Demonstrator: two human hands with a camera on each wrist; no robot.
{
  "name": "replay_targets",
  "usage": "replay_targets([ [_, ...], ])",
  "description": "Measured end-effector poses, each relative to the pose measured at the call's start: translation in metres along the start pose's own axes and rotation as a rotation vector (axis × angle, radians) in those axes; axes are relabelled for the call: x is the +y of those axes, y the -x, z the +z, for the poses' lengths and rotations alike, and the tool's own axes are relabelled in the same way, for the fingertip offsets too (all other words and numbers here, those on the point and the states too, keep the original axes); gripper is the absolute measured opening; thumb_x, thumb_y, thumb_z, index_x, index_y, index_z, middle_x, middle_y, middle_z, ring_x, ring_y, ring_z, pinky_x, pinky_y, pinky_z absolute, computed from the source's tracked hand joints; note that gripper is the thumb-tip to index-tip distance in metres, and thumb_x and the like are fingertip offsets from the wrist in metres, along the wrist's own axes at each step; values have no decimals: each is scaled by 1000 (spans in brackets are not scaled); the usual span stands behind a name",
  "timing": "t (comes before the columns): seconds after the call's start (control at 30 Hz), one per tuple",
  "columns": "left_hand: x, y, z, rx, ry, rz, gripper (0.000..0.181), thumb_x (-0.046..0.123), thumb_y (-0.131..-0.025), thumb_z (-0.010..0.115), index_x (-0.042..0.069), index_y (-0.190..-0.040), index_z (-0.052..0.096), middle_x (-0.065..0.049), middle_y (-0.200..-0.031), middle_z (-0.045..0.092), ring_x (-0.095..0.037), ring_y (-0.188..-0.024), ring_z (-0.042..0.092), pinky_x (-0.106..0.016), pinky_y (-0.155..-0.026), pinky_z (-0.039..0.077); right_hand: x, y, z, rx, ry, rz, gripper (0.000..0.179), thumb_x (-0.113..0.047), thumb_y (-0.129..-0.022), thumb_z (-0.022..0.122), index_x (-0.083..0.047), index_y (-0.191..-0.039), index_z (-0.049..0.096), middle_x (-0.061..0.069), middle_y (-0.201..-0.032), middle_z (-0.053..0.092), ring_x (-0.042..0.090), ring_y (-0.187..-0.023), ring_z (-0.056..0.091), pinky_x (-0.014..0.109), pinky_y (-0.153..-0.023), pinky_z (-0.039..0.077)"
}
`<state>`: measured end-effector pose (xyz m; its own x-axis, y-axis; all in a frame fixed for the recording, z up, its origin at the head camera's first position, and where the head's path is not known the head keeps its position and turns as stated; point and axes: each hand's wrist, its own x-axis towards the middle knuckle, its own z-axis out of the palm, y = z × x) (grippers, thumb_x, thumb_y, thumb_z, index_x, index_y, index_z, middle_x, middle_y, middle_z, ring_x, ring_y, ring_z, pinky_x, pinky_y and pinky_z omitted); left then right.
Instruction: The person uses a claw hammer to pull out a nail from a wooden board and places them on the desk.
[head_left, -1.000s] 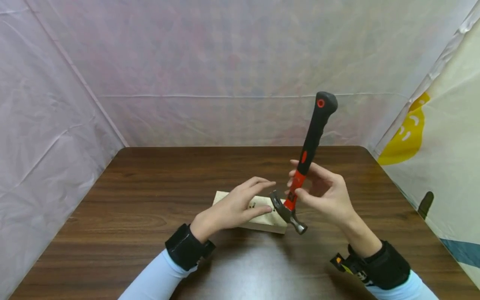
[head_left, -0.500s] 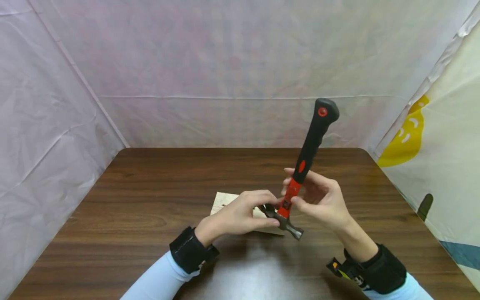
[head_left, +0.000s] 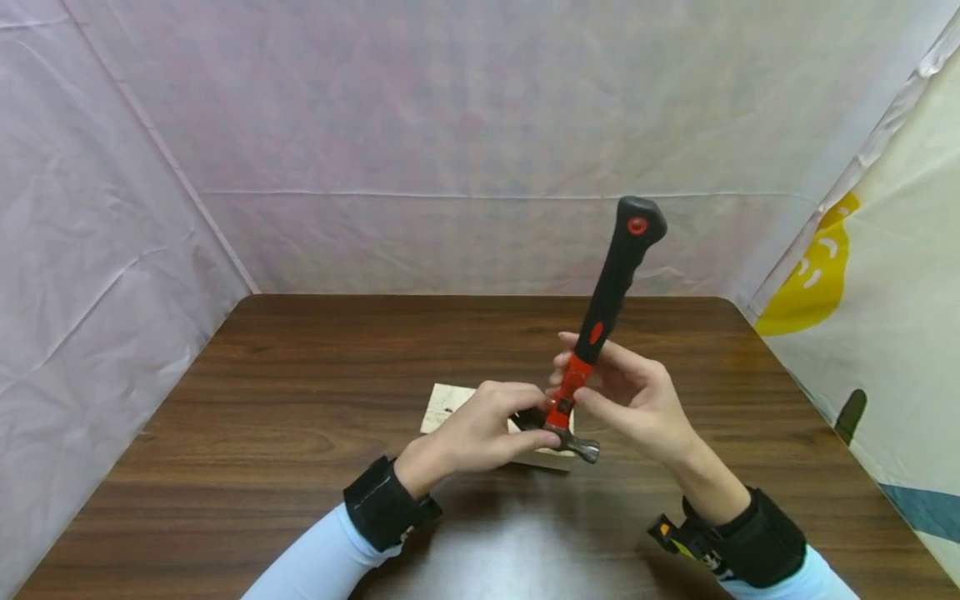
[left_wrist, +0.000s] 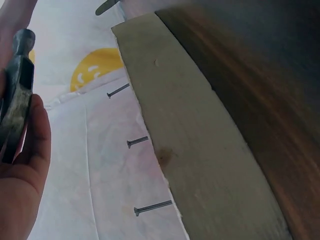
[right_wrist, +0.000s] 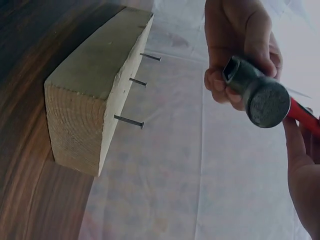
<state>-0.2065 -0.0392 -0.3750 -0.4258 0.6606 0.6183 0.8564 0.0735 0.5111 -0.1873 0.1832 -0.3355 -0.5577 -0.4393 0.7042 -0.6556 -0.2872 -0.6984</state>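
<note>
A claw hammer [head_left: 611,283] with a black and red handle is held in both hands above a pale wooden block [head_left: 446,404]. My left hand [head_left: 487,425] grips the steel head at the claw end, thumb on the near side. My right hand [head_left: 637,400] pinches the red neck of the handle, and the handle points up and away. In the right wrist view the round striking face of the hammer head [right_wrist: 270,102] shows. Three nails [right_wrist: 129,121] stand out of the top of the block [right_wrist: 75,120]; the left wrist view shows these nails [left_wrist: 152,207] too, apart from the hammer.
The block lies on a dark brown wooden table [head_left: 315,358]. Pale fabric sheets [head_left: 450,125] hang behind and at the left of it. At the right is a sheet with a yellow print [head_left: 813,275].
The left hand has moved right and taken hold of the hammer head. The right hand has brought the hammer left and slightly lower. The block has stayed about where it was.
</note>
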Motion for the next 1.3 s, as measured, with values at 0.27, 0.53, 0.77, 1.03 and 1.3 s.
replay_targets([
  [0.27, -1, 3, 1, 39, -52, -63, 18, 9, -86, 85, 6, -99, 73, 3, -89, 71, -2, -80, 62, -17, -73, 51, -1, -1, 0, 13, 87, 54, 50, 22, -94, 55, 15, -143, 48, 22, -127, 65, 33, -113, 67, 40, -94, 55],
  [0.53, -2, 2, 2, 58, -91, -127, 18, 13, -87, 85, 6, -100, 74, 4, -87, 69, -2, -76, 60, -17, -68, 50, -3, -1, -3, 63, 214, 150, 50, 14, -95, 63, 4, -143, 54, 19, -123, 63, 33, -102, 68, 41, -81, 60],
  [0.77, -4, 3, 2, 60, -133, -158, 18, 14, -87, 85, 6, -100, 74, 2, -88, 70, -2, -78, 62, -17, -69, 51, -6, 0, -5, 176, 248, 192, 39, 13, -95, 65, 5, -133, 61, 20, -115, 67, 30, -99, 69, 40, -80, 60],
  [1.03, -7, 3, 3, 50, -141, -138, 18, 13, -86, 86, 7, -98, 73, 3, -87, 68, -4, -76, 60, -18, -68, 49, -3, -1, -8, 213, 269, 159, 30, 16, -92, 67, 10, -121, 63, 30, -105, 65, 27, -96, 71, 34, -80, 59],
  [1.3, -9, 3, -1, 22, -103, -117, 19, 12, -86, 86, 7, -99, 73, 4, -89, 68, -4, -78, 59, -18, -69, 49, -2, -1, -7, 191, 267, 110, 28, 15, -92, 67, 13, -120, 62, 29, -104, 66, 26, -96, 71, 34, -77, 60],
])
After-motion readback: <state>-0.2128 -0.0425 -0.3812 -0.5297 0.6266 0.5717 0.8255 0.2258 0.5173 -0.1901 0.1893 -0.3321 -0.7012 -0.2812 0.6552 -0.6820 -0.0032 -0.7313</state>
